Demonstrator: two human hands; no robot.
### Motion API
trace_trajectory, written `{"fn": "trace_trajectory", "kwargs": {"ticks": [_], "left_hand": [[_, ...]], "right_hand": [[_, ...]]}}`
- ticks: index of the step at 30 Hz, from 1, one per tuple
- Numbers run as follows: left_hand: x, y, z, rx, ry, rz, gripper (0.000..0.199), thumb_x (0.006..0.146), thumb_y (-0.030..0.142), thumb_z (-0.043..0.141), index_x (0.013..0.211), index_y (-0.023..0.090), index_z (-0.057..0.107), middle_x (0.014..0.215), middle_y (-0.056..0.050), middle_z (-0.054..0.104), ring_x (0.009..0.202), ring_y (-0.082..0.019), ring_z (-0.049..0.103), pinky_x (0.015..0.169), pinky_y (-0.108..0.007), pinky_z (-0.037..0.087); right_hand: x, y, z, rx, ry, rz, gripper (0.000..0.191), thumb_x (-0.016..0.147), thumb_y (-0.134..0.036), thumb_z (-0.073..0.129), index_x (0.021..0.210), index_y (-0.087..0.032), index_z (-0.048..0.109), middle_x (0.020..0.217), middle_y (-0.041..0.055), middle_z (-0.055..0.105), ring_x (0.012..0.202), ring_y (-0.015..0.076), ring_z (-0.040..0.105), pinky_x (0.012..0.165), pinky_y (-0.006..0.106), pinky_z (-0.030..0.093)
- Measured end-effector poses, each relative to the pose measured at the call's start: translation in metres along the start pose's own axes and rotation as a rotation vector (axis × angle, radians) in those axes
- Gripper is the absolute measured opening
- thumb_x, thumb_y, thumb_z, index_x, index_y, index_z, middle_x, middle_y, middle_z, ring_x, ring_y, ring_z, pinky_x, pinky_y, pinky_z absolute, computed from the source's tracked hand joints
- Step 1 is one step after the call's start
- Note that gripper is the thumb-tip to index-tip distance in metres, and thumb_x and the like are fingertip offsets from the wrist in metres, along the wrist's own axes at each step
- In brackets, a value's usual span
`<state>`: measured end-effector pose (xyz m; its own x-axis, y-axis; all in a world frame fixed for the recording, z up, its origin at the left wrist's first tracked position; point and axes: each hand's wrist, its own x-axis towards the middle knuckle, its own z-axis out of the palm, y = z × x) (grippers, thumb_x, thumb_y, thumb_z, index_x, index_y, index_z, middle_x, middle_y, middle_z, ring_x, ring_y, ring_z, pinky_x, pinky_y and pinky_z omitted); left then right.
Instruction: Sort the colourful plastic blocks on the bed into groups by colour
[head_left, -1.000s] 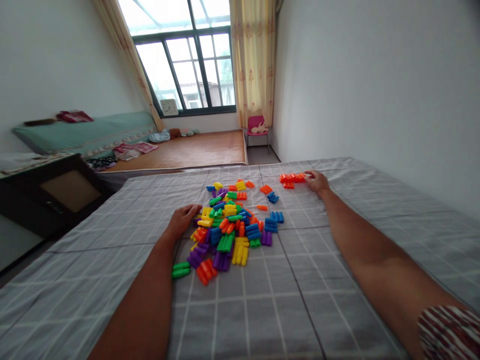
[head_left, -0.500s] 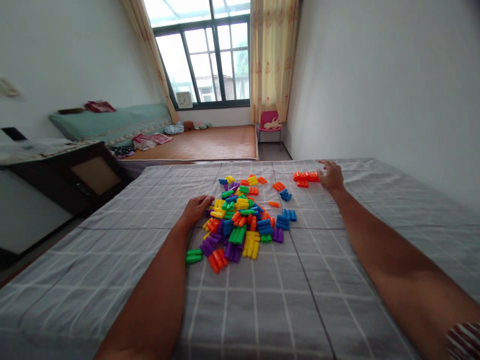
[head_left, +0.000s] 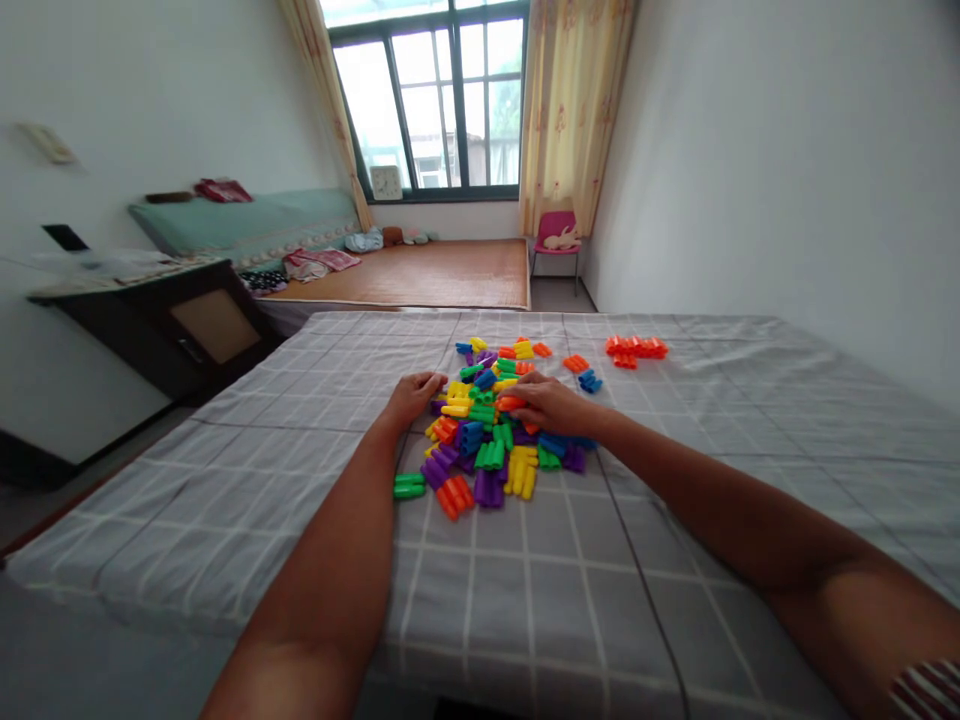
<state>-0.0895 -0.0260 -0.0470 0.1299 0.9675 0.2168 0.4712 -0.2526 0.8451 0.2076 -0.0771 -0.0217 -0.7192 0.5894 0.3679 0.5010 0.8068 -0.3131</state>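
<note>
A heap of colourful plastic building blocks (head_left: 491,455), shaped like joined tubes in green, yellow, purple, blue and orange, lies on the checked cloth. My right hand (head_left: 559,405) reaches over the heap's right side, its fingers closed around an orange block (head_left: 511,403). At the left edge of the heap rests my left hand (head_left: 411,398), loosely curved with fingers extended beside yellow blocks (head_left: 456,404); no block shows in it. Farther right, several orange blocks sit together in a row (head_left: 636,350).
A grey checked cloth (head_left: 300,370) covers the table. Single orange (head_left: 576,363) and blue (head_left: 589,381) blocks lie between heap and row. A green block (head_left: 409,486) is near my left forearm. Beyond stand a low bed (head_left: 442,275), a pink chair (head_left: 556,225) and a dark cabinet (head_left: 214,320).
My right hand has moved left from the orange row to the heap and closed on an orange block. My left hand stays at the heap's left edge. The camera view has shifted slightly.
</note>
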Motion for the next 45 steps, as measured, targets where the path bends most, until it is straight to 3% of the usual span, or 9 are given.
{"fn": "trace_trajectory", "kwargs": {"ticks": [6, 13, 18, 24, 29, 33, 36, 39, 45], "left_hand": [[0.003, -0.008, 0.001, -0.030, 0.005, 0.000, 0.059, 0.072, 0.067, 0.057, 0.090, 0.014, 0.075, 0.088, -0.009, 0.075, 0.084, -0.024, 0.066, 0.077, -0.034, 0.050], [0.003, -0.007, -0.001, -0.007, 0.000, -0.006, 0.060, 0.071, 0.070, 0.058, 0.091, 0.016, 0.076, 0.091, -0.009, 0.075, 0.087, -0.025, 0.067, 0.079, -0.034, 0.051], [0.002, -0.002, -0.002, -0.027, 0.012, -0.026, 0.064, 0.067, 0.073, 0.059, 0.090, 0.016, 0.076, 0.091, -0.009, 0.075, 0.087, -0.026, 0.067, 0.079, -0.034, 0.052], [-0.001, 0.006, -0.005, 0.017, 0.002, -0.030, 0.066, 0.065, 0.076, 0.058, 0.089, 0.017, 0.076, 0.094, -0.009, 0.076, 0.090, -0.026, 0.067, 0.083, -0.035, 0.052], [0.000, 0.007, -0.005, 0.019, 0.005, -0.043, 0.068, 0.063, 0.077, 0.058, 0.089, 0.016, 0.076, 0.096, -0.009, 0.076, 0.091, -0.027, 0.067, 0.084, -0.036, 0.052], [0.002, 0.003, -0.003, 0.017, 0.008, -0.046, 0.067, 0.065, 0.076, 0.057, 0.088, 0.016, 0.076, 0.094, -0.009, 0.076, 0.089, -0.026, 0.067, 0.082, -0.035, 0.052], [0.002, 0.000, -0.002, 0.011, 0.004, -0.034, 0.064, 0.068, 0.073, 0.057, 0.089, 0.015, 0.076, 0.094, -0.009, 0.075, 0.089, -0.026, 0.067, 0.081, -0.034, 0.051], [0.003, -0.004, -0.002, 0.000, -0.001, -0.021, 0.062, 0.071, 0.070, 0.056, 0.091, 0.014, 0.075, 0.093, -0.009, 0.075, 0.088, -0.025, 0.067, 0.080, -0.034, 0.051], [0.004, -0.011, -0.002, 0.005, -0.018, 0.024, 0.057, 0.077, 0.064, 0.054, 0.092, 0.013, 0.075, 0.088, -0.009, 0.075, 0.084, -0.024, 0.066, 0.075, -0.033, 0.050]], "right_hand": [[-0.002, 0.027, -0.020, 0.162, 0.150, 0.146, 0.038, 0.089, -0.050, 0.055, 0.108, -0.022, 0.069, 0.111, 0.0079, 0.067, 0.109, 0.0239, 0.056, 0.091, 0.035, 0.047], [-0.038, 0.083, -0.105, 0.387, 0.486, 0.633, 0.057, 0.079, -0.053, 0.066, 0.121, -0.016, 0.059, 0.092, 0.0080, 0.070, 0.080, 0.0185, 0.063, 0.071, 0.032, 0.053], [-0.109, 0.133, -0.138, 0.571, 0.194, 0.872, 0.051, 0.060, -0.047, 0.083, 0.096, -0.014, 0.068, 0.092, 0.0117, 0.070, 0.077, 0.0202, 0.065, 0.069, 0.033, 0.056], [-0.138, 0.161, -0.139, 0.269, -0.157, 1.125, 0.054, 0.059, -0.059, 0.078, 0.094, -0.017, 0.072, 0.095, 0.0132, 0.070, 0.073, 0.0225, 0.066, 0.058, 0.033, 0.054], [-0.138, 0.166, -0.141, 0.170, -0.275, 1.029, 0.065, 0.054, -0.051, 0.082, 0.111, -0.024, 0.070, 0.105, 0.0090, 0.069, 0.086, 0.0234, 0.065, 0.064, 0.030, 0.053], [-0.132, 0.169, -0.134, 0.036, -0.317, 0.908, 0.050, 0.056, -0.042, 0.080, 0.101, -0.021, 0.073, 0.095, 0.0070, 0.071, 0.085, 0.0255, 0.065, 0.071, 0.032, 0.052], [-0.109, 0.172, -0.127, -0.143, -0.094, 0.751, 0.046, 0.068, -0.041, 0.072, 0.110, -0.021, 0.070, 0.108, 0.0071, 0.070, 0.096, 0.0246, 0.064, 0.083, 0.032, 0.050], [-0.069, 0.174, -0.115, -0.327, 0.015, 0.741, 0.053, 0.074, -0.037, 0.068, 0.124, -0.021, 0.062, 0.120, 0.0085, 0.066, 0.108, 0.0250, 0.060, 0.090, 0.034, 0.047], [-0.013, 0.185, -0.087, -0.593, -0.221, 0.890, 0.041, 0.081, -0.038, 0.065, 0.121, -0.028, 0.064, 0.129, 0.0102, 0.061, 0.126, 0.0326, 0.044, 0.098, 0.059, 0.037]]}}
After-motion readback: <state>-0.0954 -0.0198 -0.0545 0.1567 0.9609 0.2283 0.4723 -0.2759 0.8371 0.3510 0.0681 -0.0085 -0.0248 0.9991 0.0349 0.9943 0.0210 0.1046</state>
